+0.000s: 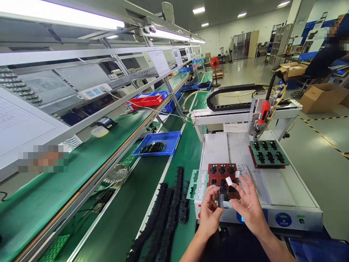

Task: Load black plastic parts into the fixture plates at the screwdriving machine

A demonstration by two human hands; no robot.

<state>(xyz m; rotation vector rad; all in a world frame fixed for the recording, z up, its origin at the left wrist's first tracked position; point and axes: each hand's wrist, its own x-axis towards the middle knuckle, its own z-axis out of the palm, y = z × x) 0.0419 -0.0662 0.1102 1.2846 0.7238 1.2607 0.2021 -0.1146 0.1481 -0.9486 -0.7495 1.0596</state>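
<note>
Your left grip (210, 209) is grasping a black part (222, 197) just in front of a red fixture (217, 176), and a white label (227, 204) is lying across the part's near end. Your right grip (249, 207) is spreading open, its thumb reaching that label's edge, while a small white sticker (228, 181) is resting at the index fingertip; any writing on either is staying too small to read. Beneath your work, a white machine (215, 147) is carrying the red fixture and, farther back on the right, a green-topped fixture (264, 152) that is holding more black parts. Its front panel is displaying a round blue badge (283, 219) whose white characters are not resolving. On your left, the green surface (191, 153) is bearing rows of black components (169, 203), and a paper sheet (158, 62) on the rack is showing illegible print.
</note>
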